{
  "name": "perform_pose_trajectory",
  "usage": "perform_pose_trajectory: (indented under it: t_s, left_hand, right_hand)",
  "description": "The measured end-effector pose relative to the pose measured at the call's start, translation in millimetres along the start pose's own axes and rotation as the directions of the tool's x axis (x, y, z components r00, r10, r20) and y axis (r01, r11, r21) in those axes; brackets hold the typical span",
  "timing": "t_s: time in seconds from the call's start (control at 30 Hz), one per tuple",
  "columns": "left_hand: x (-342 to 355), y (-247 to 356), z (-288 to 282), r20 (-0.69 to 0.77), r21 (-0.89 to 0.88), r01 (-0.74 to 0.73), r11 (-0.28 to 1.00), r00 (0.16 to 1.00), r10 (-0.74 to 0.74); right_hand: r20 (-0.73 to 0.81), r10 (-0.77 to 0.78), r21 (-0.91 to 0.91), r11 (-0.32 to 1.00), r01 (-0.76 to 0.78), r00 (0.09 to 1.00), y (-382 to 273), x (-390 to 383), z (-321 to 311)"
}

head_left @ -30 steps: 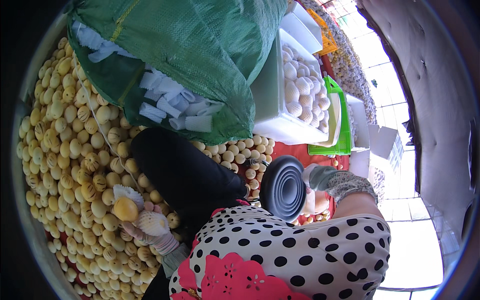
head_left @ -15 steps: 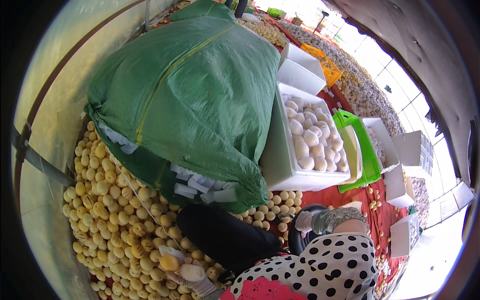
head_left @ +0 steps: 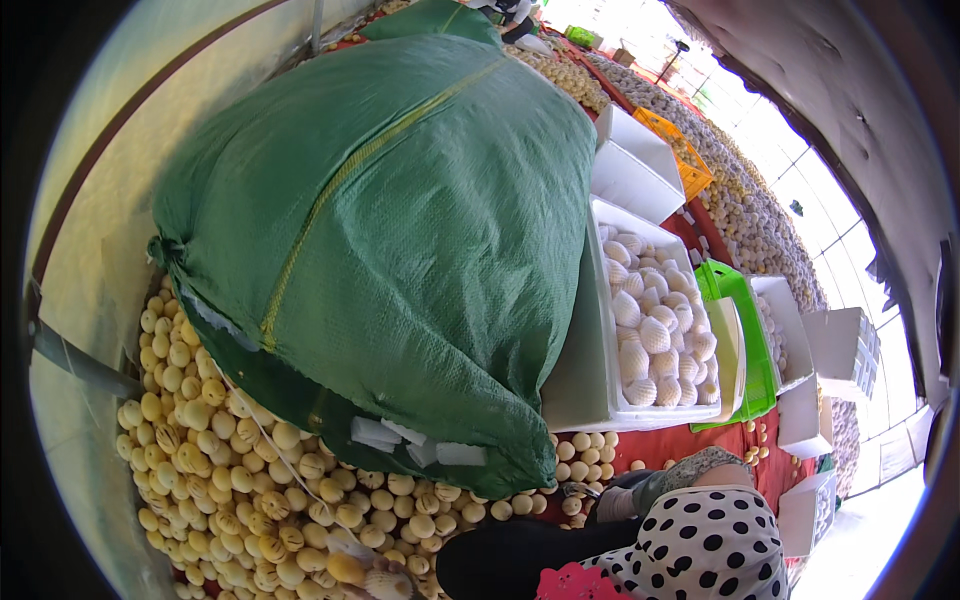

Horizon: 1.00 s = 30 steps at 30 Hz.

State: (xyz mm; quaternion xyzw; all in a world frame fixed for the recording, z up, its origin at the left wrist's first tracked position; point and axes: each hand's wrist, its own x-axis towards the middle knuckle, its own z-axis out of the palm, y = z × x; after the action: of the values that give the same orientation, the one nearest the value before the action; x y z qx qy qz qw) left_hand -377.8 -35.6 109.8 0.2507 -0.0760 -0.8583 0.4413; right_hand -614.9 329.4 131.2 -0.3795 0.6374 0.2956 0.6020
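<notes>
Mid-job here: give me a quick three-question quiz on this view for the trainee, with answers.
1. What fills the large white box right of the big green sack?
A) crumpled paper
B) fruit in white nets
C) green bottles

2. True or false: the green sack is fully closed, with nothing inside showing.

3. Which crate lies farther from the camera, the lime-green crate or the orange crate?

Key: 1. B, fruit in white nets. 2. False; white foam pieces show at its opening. 3. The orange crate.
</notes>
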Motion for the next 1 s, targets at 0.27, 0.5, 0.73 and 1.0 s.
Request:
perform_pose_trajectory:
  t_s: [0.27, 0.5, 0.73, 1.0]
  left_hand:
    - [-2.8, 5.0, -15.7, 0.118, -0.042, -0.071, 0.997, 0.99, 0.076]
    - [-35.1, -28.7, 19.4, 0.009, 0.034, -0.095, 0.995, 0.996, 0.094]
    - [-77.2, -49.1, 46.4, -0.021, 0.075, -0.085, 0.994, 0.996, 0.086]
    - [-109.7, -73.2, 84.7, -0.033, 0.192, -0.038, 0.981, 0.998, 0.045]
  right_hand:
    - [-0.02, -0.057, -0.055, 0.997, 0.056, 0.998, 12.6, 18.0, -1.7]
    - [-0.077, -0.162, -0.156, 0.976, 0.149, 0.984, 33.1, 12.7, -16.9]
    - [-0.086, -0.385, -0.382, 0.865, 0.327, 0.919, -10.4, -21.9, -110.9]
    - [-0.584, -0.797, -0.66, 0.356, 0.661, -0.153, -130.5, -141.9, -182.7]
